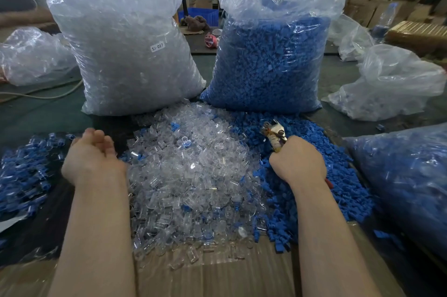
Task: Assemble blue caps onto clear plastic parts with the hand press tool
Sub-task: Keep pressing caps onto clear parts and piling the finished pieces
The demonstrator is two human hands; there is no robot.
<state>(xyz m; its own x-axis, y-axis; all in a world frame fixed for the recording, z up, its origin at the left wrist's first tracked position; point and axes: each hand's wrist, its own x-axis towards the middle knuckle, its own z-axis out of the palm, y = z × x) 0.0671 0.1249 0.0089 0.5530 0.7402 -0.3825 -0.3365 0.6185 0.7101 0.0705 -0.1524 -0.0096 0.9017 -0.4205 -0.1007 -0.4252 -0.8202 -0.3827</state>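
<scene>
Bare left hand (93, 156) palm-up, fingers loosely curled, empty, right hand (298, 160) fisted around hand press tool (274, 134) handles

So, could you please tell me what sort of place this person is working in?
Most likely a factory or workshop assembly bench. Two huge plastic sacks stand on it, the clear parts bag and the blue caps bag, with loose piles in front, and the right hand grips a hand press tool.
</scene>
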